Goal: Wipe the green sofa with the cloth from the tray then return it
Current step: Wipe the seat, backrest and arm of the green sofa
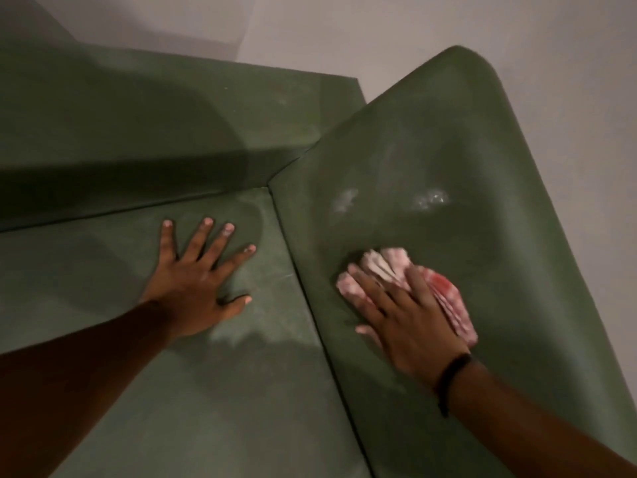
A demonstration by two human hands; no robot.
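The green sofa (172,132) fills the view, with its seat cushion at the lower left and its broad armrest (482,150) at the right. My right hand (406,315) presses a crumpled red-and-white cloth (444,298) flat against the armrest's inner slope; the cloth is blurred. Pale smudges (431,198) mark the armrest above the cloth. My left hand (200,274) lies flat on the seat cushion with fingers spread, holding nothing. The tray is out of sight.
A pale wall (379,25) rises behind the sofa and to the right of the armrest. The backrest (103,108) runs along the upper left in shadow. A dark band sits on my right wrist (451,374).
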